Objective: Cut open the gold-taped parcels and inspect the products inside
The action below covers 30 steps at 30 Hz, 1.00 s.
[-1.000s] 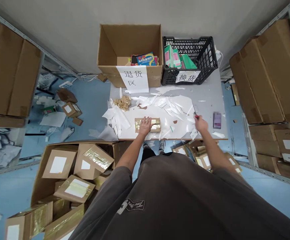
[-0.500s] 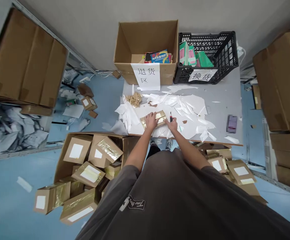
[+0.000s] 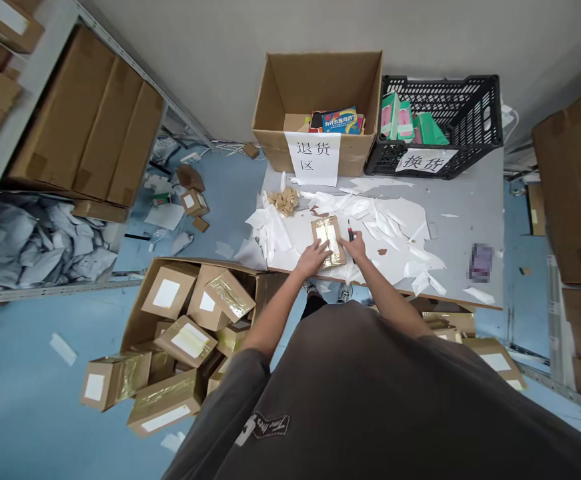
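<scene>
A small cardboard box (image 3: 327, 230) with shiny tape and a white label lies on the table in front of me, its long side pointing away from me. My left hand (image 3: 313, 259) grips its left near edge, fingers bent over the side. On the other side, my right hand (image 3: 354, 247) is closed round a red and black utility knife (image 3: 351, 233), tip pointing away. Its fingertips touch the box's right edge. Torn white paper (image 3: 380, 217) spreads around the box, and crumpled brown paper (image 3: 284, 201) sits beyond it to the left.
At the table's back stand an open carton (image 3: 315, 153) with books and a black crate (image 3: 440, 170) with green boxes. A blurred phone-like object (image 3: 481, 262) lies right. Taped parcels (image 3: 186, 341) fill a large carton on the left floor. Shelves flank both sides.
The small box has turned from lying crosswise to pointing away from me. My left hand has moved from its top to the left near edge. The view has shifted left.
</scene>
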{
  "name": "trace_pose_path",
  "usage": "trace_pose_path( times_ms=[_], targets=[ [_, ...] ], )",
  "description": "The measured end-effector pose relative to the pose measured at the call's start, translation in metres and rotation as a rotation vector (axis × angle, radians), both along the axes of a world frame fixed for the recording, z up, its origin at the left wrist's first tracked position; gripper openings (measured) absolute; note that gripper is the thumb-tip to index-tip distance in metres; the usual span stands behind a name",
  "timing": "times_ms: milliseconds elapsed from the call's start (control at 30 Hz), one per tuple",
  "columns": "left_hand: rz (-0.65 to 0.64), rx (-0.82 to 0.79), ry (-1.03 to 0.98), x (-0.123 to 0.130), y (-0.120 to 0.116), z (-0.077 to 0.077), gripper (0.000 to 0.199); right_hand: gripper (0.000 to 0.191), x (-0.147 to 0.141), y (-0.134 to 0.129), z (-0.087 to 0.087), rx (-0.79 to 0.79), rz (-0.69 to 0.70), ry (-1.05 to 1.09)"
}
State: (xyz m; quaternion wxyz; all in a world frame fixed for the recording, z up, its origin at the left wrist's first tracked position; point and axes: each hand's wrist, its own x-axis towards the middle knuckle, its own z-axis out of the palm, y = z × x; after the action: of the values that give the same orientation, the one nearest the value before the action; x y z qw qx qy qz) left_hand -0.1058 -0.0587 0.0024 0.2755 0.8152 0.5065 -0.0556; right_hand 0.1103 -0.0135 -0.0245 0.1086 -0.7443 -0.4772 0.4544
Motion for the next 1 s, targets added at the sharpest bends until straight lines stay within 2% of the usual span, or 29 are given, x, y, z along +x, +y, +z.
trace_pose_path(
  times_ms=[67, 133, 167, 233, 300, 400, 500, 567, 633, 733, 833, 1000],
  targets=[
    [-0.152, -0.068, -0.024, -0.005, 0.010, 0.002, 0.061, 0.061, 0.011, -0.044, -0.006, -0.030, -0.014, 0.004],
    [-0.175, -0.082, -0.047, -0.004, 0.021, 0.003, 0.055, 0.059, 0.016, -0.074, -0.012, -0.074, -0.056, 0.001],
    [-0.170, -0.076, -0.058, -0.001, 0.026, 0.004, 0.050, 0.059, 0.016, -0.081, -0.015, -0.083, -0.080, -0.003],
    [-0.165, -0.060, -0.058, 0.008, 0.032, 0.005, 0.043, 0.058, 0.014, -0.076, -0.017, -0.077, -0.115, -0.014],
    [-0.144, -0.039, -0.022, 0.020, 0.031, 0.005, 0.039, 0.057, 0.010, -0.053, -0.014, -0.047, -0.124, -0.030],
    [-0.046, -0.002, 0.063, 0.035, 0.020, 0.001, 0.047, 0.058, 0.010, -0.010, -0.005, -0.022, -0.091, -0.043],
    [0.070, 0.016, 0.129, 0.043, 0.003, -0.007, 0.060, 0.051, 0.019, 0.010, 0.006, 0.004, 0.008, 0.012],
    [0.111, 0.009, 0.140, 0.043, -0.003, -0.012, 0.064, 0.037, 0.030, 0.004, 0.011, 0.008, 0.077, 0.059],
    [0.123, -0.002, 0.130, 0.042, -0.004, -0.015, 0.064, 0.023, 0.043, -0.013, 0.014, -0.023, 0.172, 0.135],
    [0.120, -0.015, 0.115, 0.040, 0.003, -0.015, 0.068, 0.012, 0.060, -0.040, 0.013, -0.093, 0.361, 0.248],
    [0.116, -0.018, 0.106, 0.041, 0.009, -0.014, 0.069, 0.015, 0.064, -0.050, 0.010, -0.075, 0.526, 0.176],
    [0.135, -0.012, 0.102, 0.042, 0.008, -0.011, 0.070, 0.024, 0.054, -0.030, 0.009, 0.014, 0.704, -0.053]
  ],
)
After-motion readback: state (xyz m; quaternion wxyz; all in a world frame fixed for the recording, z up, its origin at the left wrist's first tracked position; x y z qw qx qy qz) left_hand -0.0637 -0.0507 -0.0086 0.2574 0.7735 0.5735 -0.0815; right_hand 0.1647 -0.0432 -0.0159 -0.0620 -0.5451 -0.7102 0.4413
